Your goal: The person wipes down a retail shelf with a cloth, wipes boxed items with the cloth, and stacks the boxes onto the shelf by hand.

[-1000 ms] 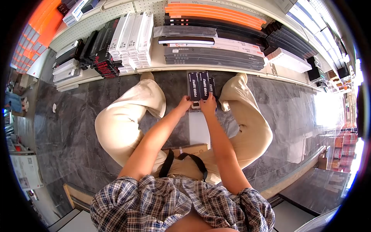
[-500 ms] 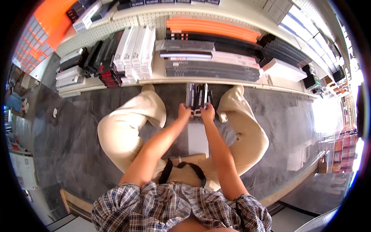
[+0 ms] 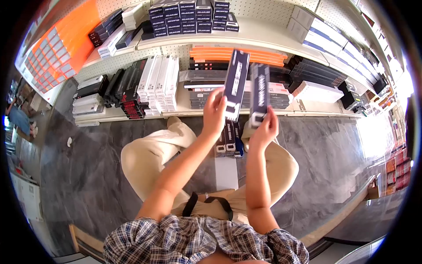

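Note:
My left hand [image 3: 215, 112] is closed round the lower end of a long dark blue and white box [image 3: 237, 81], held up in front of the shelves. A similar narrow box [image 3: 260, 92], a little blurred, is gripped near its bottom by my right hand [image 3: 265, 127]. The two boxes tilt slightly and stand a small gap apart. Below them, between my legs, a stack of like boxes [image 3: 226, 143] rests on the floor, partly hidden behind my left hand and the held boxes. Near that stack a white flat piece [image 3: 226, 174] lies towards me.
Upper shelf [image 3: 259, 33] carries stacked small blue boxes [image 3: 188, 17]. The lower shelf [image 3: 169, 108] holds white upright boxes [image 3: 159, 83], dark flat boxes and orange strips [image 3: 206, 55]. An orange panel [image 3: 66, 39] stands at left. At far left a person [image 3: 20, 121] is partly visible.
Both hands have risen from the floor stack, each with one box, up to the height of the shelves. My view has tilted up, showing more of the upper shelf.

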`<state>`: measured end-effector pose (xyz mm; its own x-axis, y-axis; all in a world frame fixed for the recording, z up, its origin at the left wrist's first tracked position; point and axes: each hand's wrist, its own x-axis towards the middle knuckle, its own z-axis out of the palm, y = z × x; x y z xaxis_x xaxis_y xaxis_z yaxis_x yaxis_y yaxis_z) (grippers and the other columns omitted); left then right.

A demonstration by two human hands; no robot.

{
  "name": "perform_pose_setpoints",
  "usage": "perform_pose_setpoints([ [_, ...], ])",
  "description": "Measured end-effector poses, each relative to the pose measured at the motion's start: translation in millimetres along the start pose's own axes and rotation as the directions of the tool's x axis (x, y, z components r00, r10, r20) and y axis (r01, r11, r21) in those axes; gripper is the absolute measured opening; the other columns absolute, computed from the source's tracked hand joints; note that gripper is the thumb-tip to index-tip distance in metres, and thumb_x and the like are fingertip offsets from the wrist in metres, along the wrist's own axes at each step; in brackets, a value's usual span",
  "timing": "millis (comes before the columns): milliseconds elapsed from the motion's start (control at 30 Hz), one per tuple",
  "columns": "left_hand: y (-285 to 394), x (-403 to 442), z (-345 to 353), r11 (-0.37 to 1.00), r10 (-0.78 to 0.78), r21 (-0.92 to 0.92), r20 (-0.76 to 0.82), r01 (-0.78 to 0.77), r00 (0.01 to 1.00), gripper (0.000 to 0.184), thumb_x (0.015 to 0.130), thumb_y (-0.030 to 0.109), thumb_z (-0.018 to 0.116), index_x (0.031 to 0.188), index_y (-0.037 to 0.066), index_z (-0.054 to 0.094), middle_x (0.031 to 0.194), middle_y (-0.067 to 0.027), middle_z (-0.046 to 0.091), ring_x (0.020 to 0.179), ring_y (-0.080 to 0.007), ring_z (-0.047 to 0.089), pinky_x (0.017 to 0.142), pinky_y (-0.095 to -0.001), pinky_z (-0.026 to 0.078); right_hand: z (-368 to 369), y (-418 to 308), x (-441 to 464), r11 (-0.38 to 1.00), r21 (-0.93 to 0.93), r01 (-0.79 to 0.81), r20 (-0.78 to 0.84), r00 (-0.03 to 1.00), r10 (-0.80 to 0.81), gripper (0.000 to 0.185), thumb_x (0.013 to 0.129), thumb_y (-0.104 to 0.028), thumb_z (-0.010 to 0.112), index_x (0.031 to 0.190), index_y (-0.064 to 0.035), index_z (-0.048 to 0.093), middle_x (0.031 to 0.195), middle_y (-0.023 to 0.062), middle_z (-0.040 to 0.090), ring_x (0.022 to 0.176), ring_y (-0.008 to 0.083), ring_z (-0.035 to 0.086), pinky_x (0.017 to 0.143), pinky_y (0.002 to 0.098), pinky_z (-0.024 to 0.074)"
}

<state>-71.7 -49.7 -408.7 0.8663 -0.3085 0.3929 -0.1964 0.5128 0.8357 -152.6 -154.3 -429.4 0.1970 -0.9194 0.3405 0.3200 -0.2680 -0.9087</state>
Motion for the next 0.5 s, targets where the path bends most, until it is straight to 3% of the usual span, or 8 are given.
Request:
perform_pose_setpoints([
  [67,37.3,43.1,19.7,0.998,-0.042,0.055,0.071,0.038,0.997,0.032,0.093,0.016,0.048,0.123,0.005,0.045,0.084,-0.0105,0.065,0.064,-0.015,0.062,0.057,-0.0259,0.05,19.3,-28.9,43.6,0.992,0.111,0.06,0.075,0.995,-0.069,0.025,0.091,-0.006,0.051,0.114,0.0016,0.057,0.108,0.0114,0.062,0.09,0.0127,0.059,0.077,0.0246,0.0474],
  [200,28.6,157.6,46.4,0.923,0.111,0.364,0.048,-0.121,0.993,0.03,0.09,0.012,0.052,0.117,0.001,0.051,0.079,-0.0129,0.065,0.068,-0.0144,0.062,0.06,-0.0272,0.048,88.6,-32.6,155.2,0.947,-0.041,0.318,0.268,0.917,-0.297,0.03,0.085,-0.015,0.06,0.108,0.0051,0.06,0.094,0.0141,0.066,0.08,0.0129,0.061,0.069,0.0262,0.0486],
  [267,5.6,212.8,53.1,0.854,0.195,0.485,0.039,-0.189,0.98,0.034,0.088,0.021,0.054,0.115,-0.001,0.053,0.106,-0.0283,0.057,0.101,-0.0328,0.058,0.085,-0.0379,0.045,126.2,-43.4,186.3,0.942,-0.197,0.271,0.372,0.91,-0.184,0.028,0.084,-0.017,0.059,0.104,0.0041,0.062,0.083,0.017,0.066,0.071,0.0183,0.063,0.066,0.028,0.0491],
  [333,2.2,244.0,60.4,0.472,0.247,0.863,0.065,-0.179,0.967,0.046,0.087,0.035,0.055,0.12,0.002,0.052,0.121,-0.0244,0.051,0.113,-0.032,0.05,0.096,-0.0383,0.038,158.7,-25.8,213.4,0.85,-0.272,0.451,0.563,0.791,-0.239,0.03,0.087,-0.023,0.054,0.105,0.0001,0.062,0.088,0.0205,0.064,0.077,0.0278,0.062,0.072,0.0343,0.0487],
  [367,-4.6,261.3,54.8,0.495,0.159,0.849,0.118,-0.183,0.98,0.055,0.084,0.044,0.054,0.116,-0.001,0.054,0.134,-0.028,0.036,0.126,-0.0389,0.033,0.105,-0.0423,0.027,173.8,-9.4,227.6,0.85,-0.274,0.45,0.562,0.792,-0.238,0.03,0.087,-0.023,0.054,0.105,0.0001,0.062,0.088,0.0205,0.064,0.077,0.0278,0.062,0.072,0.0343,0.0487],
  [433,2.5,255.4,48.0,0.015,0.339,0.936,0.326,-0.352,0.882,0.04,0.08,0.027,0.059,0.107,-0.001,0.058,0.127,-0.0229,0.045,0.12,-0.0353,0.041,0.1,-0.0426,0.033,192.0,16.9,241.6,0.525,-0.362,0.77,0.698,0.598,-0.395,0.036,0.09,-0.033,0.048,0.107,-0.0046,0.06,0.099,0.0199,0.062,0.091,0.0342,0.058,0.082,0.0419,0.0447],
  [467,8.8,244.5,43.1,-0.188,0.424,0.884,0.466,-0.427,0.777,0.034,0.077,0.021,0.06,0.104,0.0,0.059,0.124,-0.0209,0.048,0.117,-0.0339,0.044,0.099,-0.043,0.034,194.3,22.2,244.1,0.529,-0.364,0.767,0.695,0.601,-0.394,0.036,0.09,-0.033,0.048,0.107,-0.0046,0.06,0.099,0.0199,0.062,0.091,0.0342,0.058,0.082,0.0419,0.0447],
  [500,14.7,236.9,39.6,-0.222,0.369,0.805,0.591,-0.55,0.717,0.03,0.076,0.017,0.059,0.101,0.001,0.06,0.121,-0.0188,0.05,0.116,-0.0323,0.045,0.098,-0.0437,0.035,193.7,15.0,241.5,0.483,-0.385,0.787,0.732,0.579,-0.36,0.038,0.091,-0.037,0.044,0.108,-0.0064,0.059,0.105,0.0185,0.06,0.098,0.0345,0.056,0.085,0.0444,0.0423],
])
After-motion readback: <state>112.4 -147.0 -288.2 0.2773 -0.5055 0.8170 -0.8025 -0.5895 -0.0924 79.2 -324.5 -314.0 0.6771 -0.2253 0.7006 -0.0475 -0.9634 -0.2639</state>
